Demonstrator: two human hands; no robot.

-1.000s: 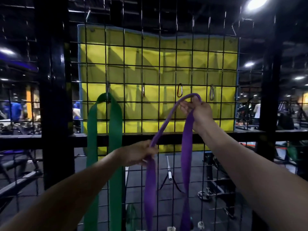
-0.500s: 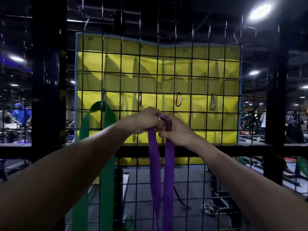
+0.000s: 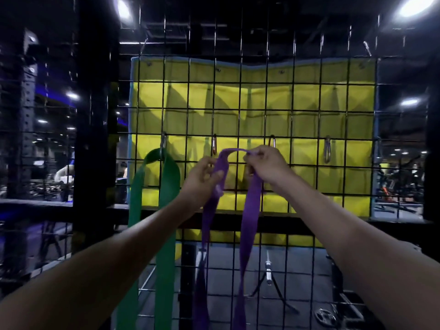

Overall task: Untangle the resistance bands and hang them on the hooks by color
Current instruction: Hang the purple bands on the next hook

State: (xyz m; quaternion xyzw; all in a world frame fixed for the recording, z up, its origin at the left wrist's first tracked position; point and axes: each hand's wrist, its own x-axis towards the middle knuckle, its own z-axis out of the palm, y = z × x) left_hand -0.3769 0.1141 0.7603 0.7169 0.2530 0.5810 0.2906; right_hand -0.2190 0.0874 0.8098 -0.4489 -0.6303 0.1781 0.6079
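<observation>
Both arms reach up and forward to a wire grid (image 3: 307, 125). The left hand (image 3: 200, 178) is curled, and its grip pinches the left side of the purple band (image 3: 247, 210) between thumb and fingers. The right hand (image 3: 267, 164) is curled too, and its grip pinches the top of the band's loop. The loop is stretched out between the two hands, just in front of the grid. Its two long sides hang down past the bottom of the picture.

There are two bands. The green band (image 3: 166, 210) hangs from the first hook (image 3: 163, 145), far left. There are four hooks in a row that can be seen well. The second hook (image 3: 214, 145) is just above the left hand. The third hook (image 3: 272, 141) peeks out behind the right hand. The fourth hook (image 3: 327, 150) is off to the right.

Behind the grid hangs a yellow mat (image 3: 333, 103). The room is a dark gym with bright round lights (image 3: 415, 5) on the ceiling. A metal bar (image 3: 268, 267) stands on the grey floor.
</observation>
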